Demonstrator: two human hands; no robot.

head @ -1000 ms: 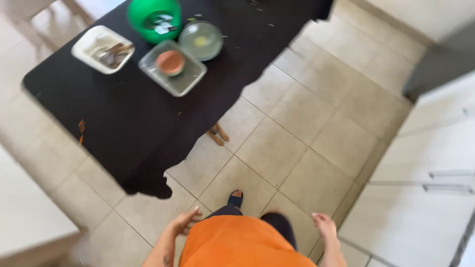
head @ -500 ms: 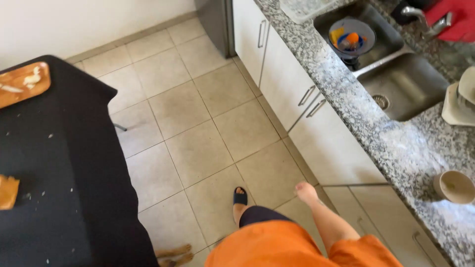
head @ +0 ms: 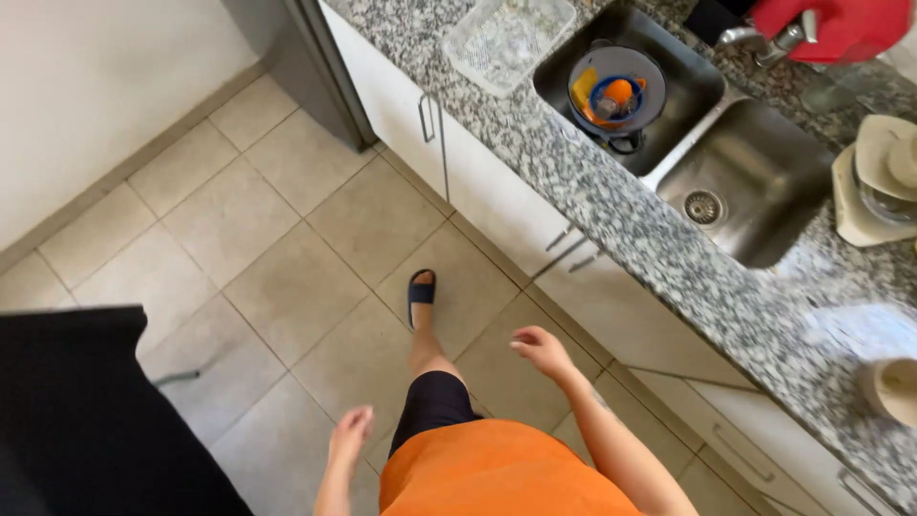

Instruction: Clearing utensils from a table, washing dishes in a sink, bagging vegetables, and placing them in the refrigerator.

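Both hands are empty and touch nothing. The right hand (head: pixel 543 350) hangs over the floor (head: pixel 287 258) with fingers loosely spread, just beside the white cupboards (head: pixel 592 296) under the desk (head: pixel 611 205). The left hand (head: pixel 351 435) is lower in view, near the hip, fingers slack and open, well apart from the desk.

The sink (head: pixel 707 124) lies ahead and to the right of the right hand, up across the desk edge; the right hand is clearly the nearer one. The desk's long axis runs diagonally, from upper left to lower right.

Counted: two basins in the sink. The far one holds one grey pot (head: pixel 616 91) with blue and orange things inside; the near one shows only its drain (head: pixel 704 206). One tap (head: pixel 769 40) stands behind them, partly behind a red thing (head: pixel 841 24). One clear tray (head: pixel 506 38) sits left of the sink, one cream appliance (head: pixel 874 182) to its right, one cup (head: pixel 893 390) nearer the desk's lower end. One sandalled foot (head: pixel 420 291) steps forward. A black table (head: pixel 76 411) stands at lower left.
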